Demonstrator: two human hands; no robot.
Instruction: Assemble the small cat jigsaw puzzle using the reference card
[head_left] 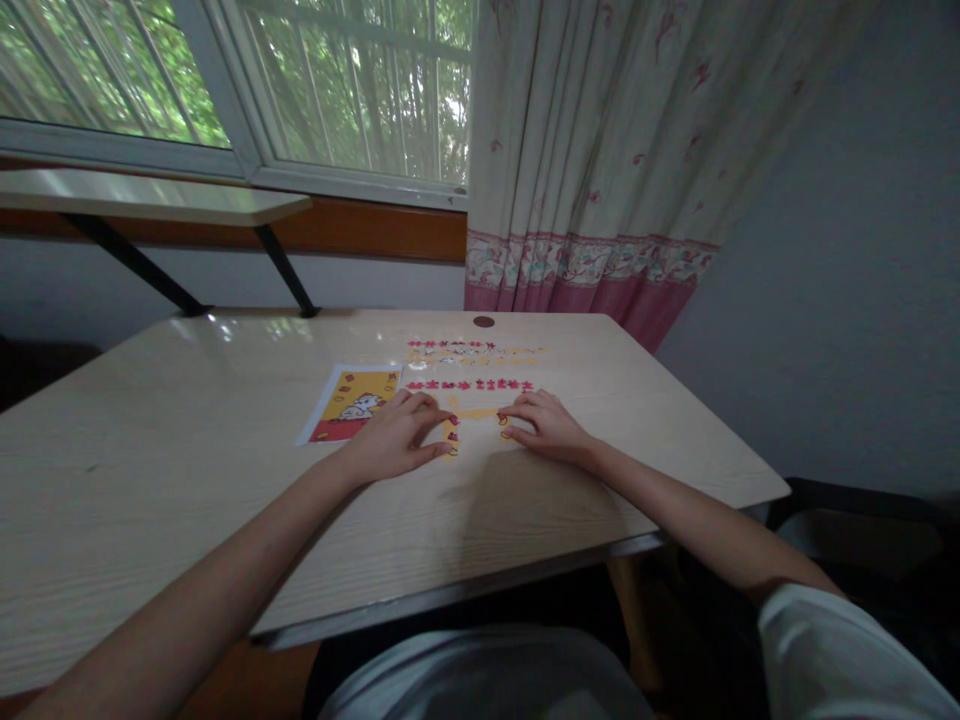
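A partly joined jigsaw puzzle border point(478, 413) lies on the table before me, with a yellow top strip and a short column of pieces down each side. My left hand point(405, 436) has thumb and forefinger on the left column of puzzle pieces point(453, 437), at its upper and lower parts. On the opposite side, my right hand point(549, 428) pinches around the right column of puzzle pieces point(503, 427). Left of the border is a printed reference picture point(346, 407) of a white cartoon animal on yellow and red, partly behind my left hand.
Beyond the border lie a row of red puzzle pieces point(469, 385) and further rows of yellow and mixed pieces point(472, 354). A dark round disc point(484, 322) sits at the table's point(187, 480) back edge. A raised shelf point(150, 197) stands at back left; a curtain point(585, 150) hangs behind.
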